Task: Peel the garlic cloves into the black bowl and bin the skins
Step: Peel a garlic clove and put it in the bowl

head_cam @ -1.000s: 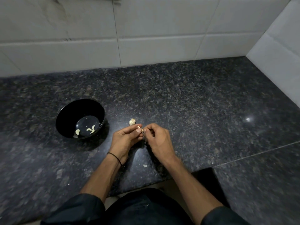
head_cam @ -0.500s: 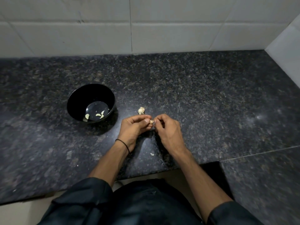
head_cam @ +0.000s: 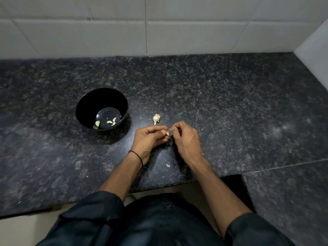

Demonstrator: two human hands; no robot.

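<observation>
My left hand pinches a small garlic clove between thumb and fingertips, just above the dark granite counter. My right hand meets it from the right, and its fingertips pinch the clove's papery skin. A black bowl stands to the left of my hands with several peeled cloves in its bottom. A partial garlic bulb lies on the counter just beyond my left hand.
A scrap of skin lies on the counter between my forearms. White tiled walls close the back and right side. The counter's front edge runs below my wrists. No bin is in view.
My hands stay together on the clove with only small finger shifts. The camera has tilted down, so bowl and counter sit higher in view.
</observation>
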